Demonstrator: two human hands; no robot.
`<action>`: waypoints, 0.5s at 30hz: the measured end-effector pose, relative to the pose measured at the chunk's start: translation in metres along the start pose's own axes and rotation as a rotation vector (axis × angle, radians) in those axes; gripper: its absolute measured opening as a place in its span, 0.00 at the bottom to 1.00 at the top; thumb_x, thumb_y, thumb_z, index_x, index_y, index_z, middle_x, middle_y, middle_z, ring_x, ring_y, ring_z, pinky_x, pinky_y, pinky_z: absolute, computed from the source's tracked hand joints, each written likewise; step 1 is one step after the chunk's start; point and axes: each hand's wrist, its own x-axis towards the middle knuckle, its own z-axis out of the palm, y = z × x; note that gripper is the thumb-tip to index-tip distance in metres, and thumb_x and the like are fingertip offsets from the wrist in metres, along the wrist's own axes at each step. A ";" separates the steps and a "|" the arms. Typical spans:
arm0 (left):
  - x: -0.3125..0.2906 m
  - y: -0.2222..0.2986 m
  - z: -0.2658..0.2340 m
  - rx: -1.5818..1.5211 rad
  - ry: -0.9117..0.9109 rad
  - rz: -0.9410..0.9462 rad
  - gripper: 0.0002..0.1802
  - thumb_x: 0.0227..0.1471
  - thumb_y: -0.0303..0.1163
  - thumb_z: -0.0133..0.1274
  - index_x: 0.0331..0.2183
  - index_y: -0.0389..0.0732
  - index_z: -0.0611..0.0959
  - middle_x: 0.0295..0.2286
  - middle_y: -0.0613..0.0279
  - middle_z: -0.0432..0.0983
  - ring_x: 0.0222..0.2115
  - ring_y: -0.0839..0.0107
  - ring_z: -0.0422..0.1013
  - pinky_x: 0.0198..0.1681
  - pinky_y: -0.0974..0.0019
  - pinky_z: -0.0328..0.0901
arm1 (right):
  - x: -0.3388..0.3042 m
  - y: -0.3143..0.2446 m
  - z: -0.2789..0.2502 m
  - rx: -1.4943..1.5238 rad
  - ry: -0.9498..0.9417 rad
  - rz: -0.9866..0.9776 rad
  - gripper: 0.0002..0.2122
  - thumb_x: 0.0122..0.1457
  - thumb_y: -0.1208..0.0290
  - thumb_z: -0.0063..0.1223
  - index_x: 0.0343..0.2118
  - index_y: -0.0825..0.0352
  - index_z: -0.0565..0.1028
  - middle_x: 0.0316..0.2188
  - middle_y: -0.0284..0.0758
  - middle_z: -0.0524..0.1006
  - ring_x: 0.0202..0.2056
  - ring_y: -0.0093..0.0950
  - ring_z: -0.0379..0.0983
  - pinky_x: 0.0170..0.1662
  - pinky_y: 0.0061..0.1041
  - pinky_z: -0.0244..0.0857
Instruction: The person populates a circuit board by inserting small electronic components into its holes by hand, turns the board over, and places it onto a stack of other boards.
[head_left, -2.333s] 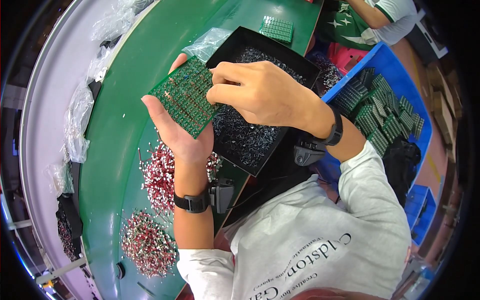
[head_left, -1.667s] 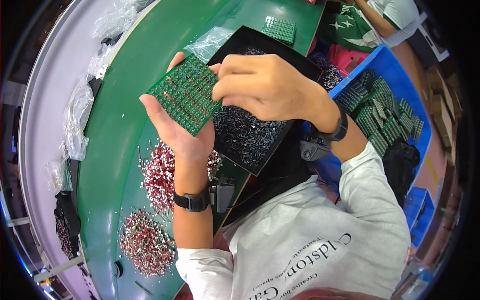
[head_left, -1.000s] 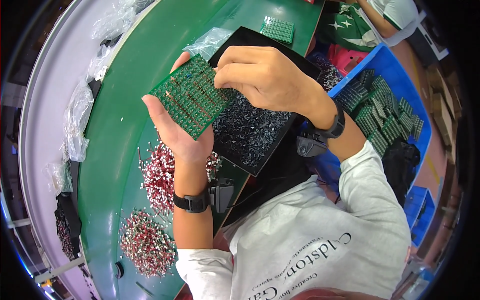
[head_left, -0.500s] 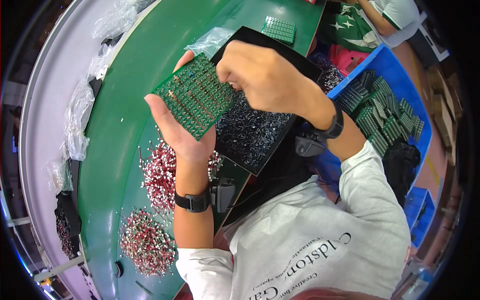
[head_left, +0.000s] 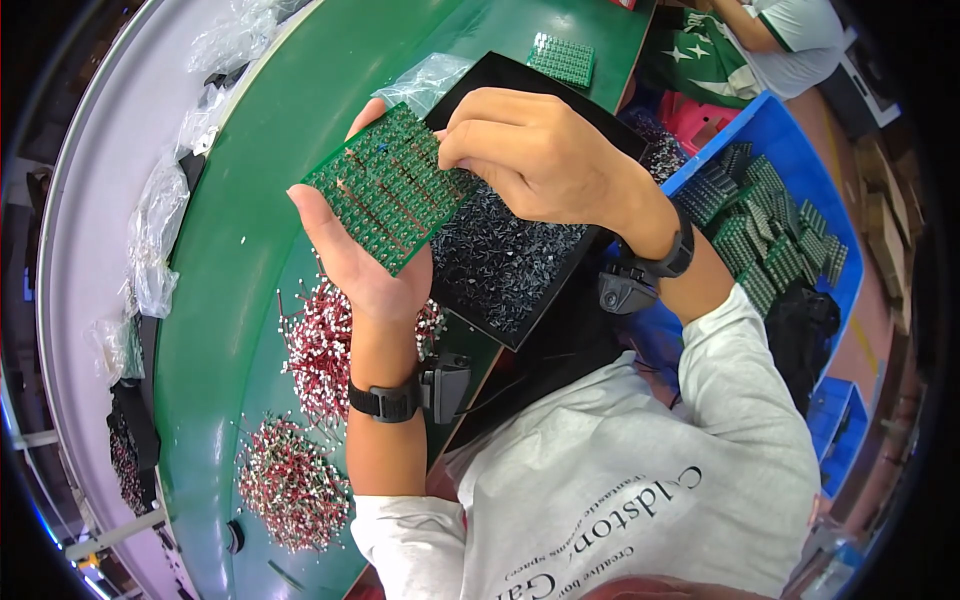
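Firmly, left hand point(head_left: 365, 265) cradling circuit board point(head_left: 385, 190), right hand point(head_left: 535, 155) pinching its edge

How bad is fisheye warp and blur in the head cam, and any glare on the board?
Head view: strong barrel warp, the green table edge bows and the corners go black. Sharp at centre: circuit board in the left hand, right hand on its edge. No glare on the board; lighting even, shadows soft.

A curved green worktable point(head_left: 250, 200) fills the view; along its left edge runs a pale grey surface point(head_left: 90, 200) strewn with clear plastic bags point(head_left: 160, 230); to the table's right stands a blue crate point(head_left: 800, 200); beyond it, brown floor point(head_left: 880, 300).
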 end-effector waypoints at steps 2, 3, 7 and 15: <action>0.000 0.001 -0.001 -0.015 -0.013 -0.007 0.45 0.64 0.64 0.27 0.57 0.30 0.68 0.47 0.50 0.74 0.47 0.63 0.72 0.51 0.60 0.68 | 0.001 -0.002 -0.001 0.028 -0.013 0.027 0.07 0.50 0.84 0.59 0.32 0.70 0.76 0.31 0.39 0.76 0.33 0.38 0.75 0.35 0.30 0.70; -0.001 0.002 -0.001 -0.030 -0.026 -0.014 0.45 0.64 0.64 0.27 0.57 0.30 0.68 0.47 0.50 0.74 0.47 0.63 0.72 0.51 0.60 0.68 | 0.001 -0.003 -0.002 0.056 -0.026 0.054 0.07 0.50 0.85 0.58 0.32 0.70 0.75 0.31 0.39 0.76 0.33 0.39 0.75 0.35 0.30 0.70; -0.001 0.001 -0.001 -0.038 -0.049 -0.033 0.45 0.63 0.65 0.27 0.58 0.30 0.68 0.47 0.50 0.74 0.47 0.63 0.73 0.51 0.60 0.68 | 0.000 -0.005 -0.002 0.084 -0.029 0.080 0.07 0.50 0.86 0.56 0.32 0.70 0.75 0.31 0.39 0.74 0.32 0.39 0.74 0.35 0.30 0.69; -0.003 0.004 0.003 -0.142 -0.149 -0.056 0.47 0.62 0.67 0.26 0.58 0.30 0.67 0.45 0.45 0.75 0.46 0.59 0.74 0.52 0.57 0.68 | 0.004 -0.005 -0.004 0.065 0.048 0.097 0.06 0.53 0.85 0.53 0.35 0.71 0.74 0.29 0.38 0.73 0.30 0.36 0.73 0.34 0.30 0.69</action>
